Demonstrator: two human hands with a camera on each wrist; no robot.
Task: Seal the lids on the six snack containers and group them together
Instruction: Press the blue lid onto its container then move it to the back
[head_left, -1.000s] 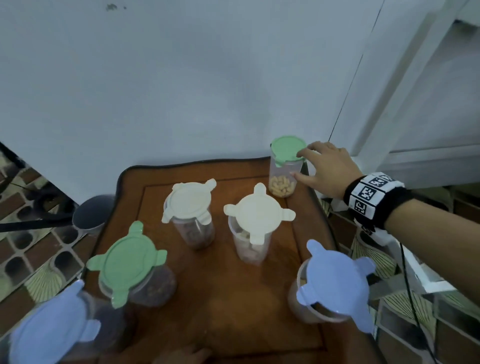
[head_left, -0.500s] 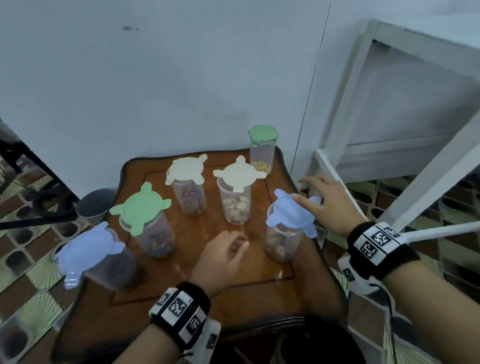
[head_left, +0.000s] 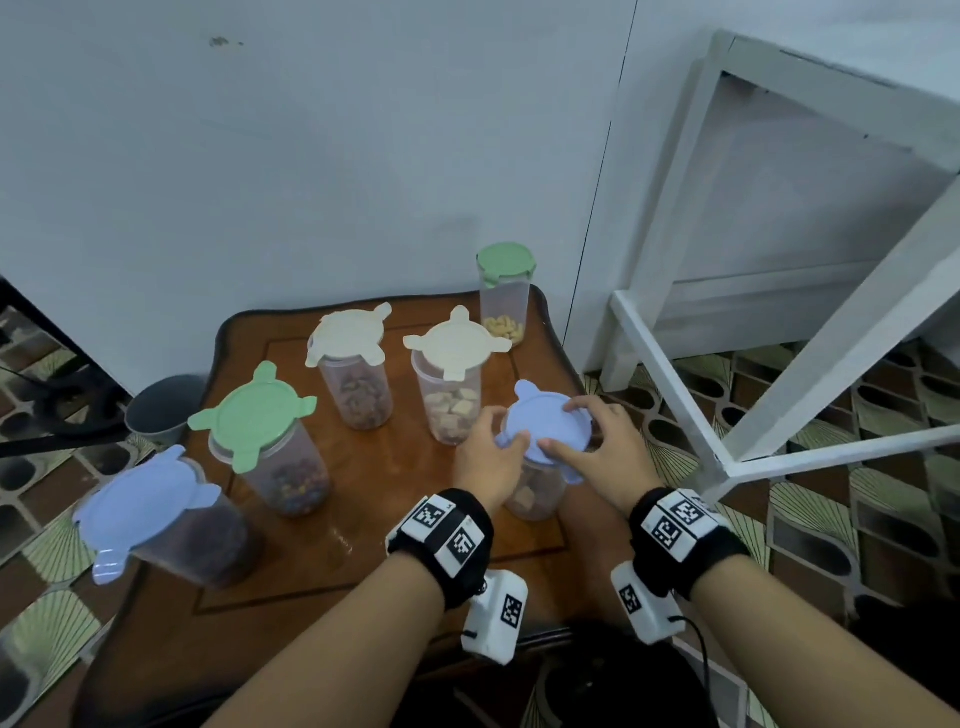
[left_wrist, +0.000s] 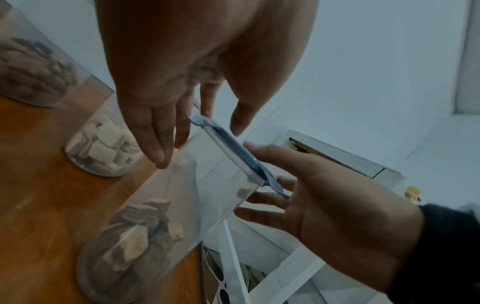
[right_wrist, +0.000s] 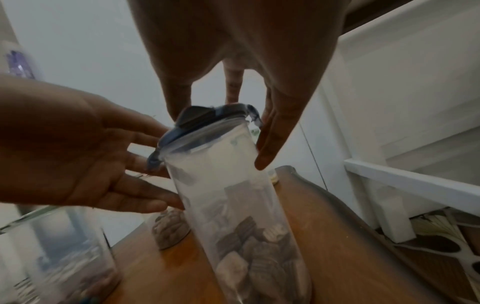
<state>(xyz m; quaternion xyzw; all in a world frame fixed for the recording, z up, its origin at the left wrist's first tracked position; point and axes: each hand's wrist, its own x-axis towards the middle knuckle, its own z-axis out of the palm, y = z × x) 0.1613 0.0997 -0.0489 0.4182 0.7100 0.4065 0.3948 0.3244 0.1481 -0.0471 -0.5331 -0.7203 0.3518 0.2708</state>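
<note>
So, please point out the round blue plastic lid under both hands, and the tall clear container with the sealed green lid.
Round blue plastic lid (head_left: 548, 423), head view, top face.
Tall clear container (head_left: 505, 304), head view, side wall.

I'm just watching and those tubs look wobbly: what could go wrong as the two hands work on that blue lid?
The blue-lidded container stands near the table's right edge, so a hard push from the right hand or left hand might tip it toward the floor. Its lid tabs still stick out, so it may not seal. The cream-lidded container stands close by and could get knocked.

near blue-lidded container blurred, black object cut off at bottom edge
</note>
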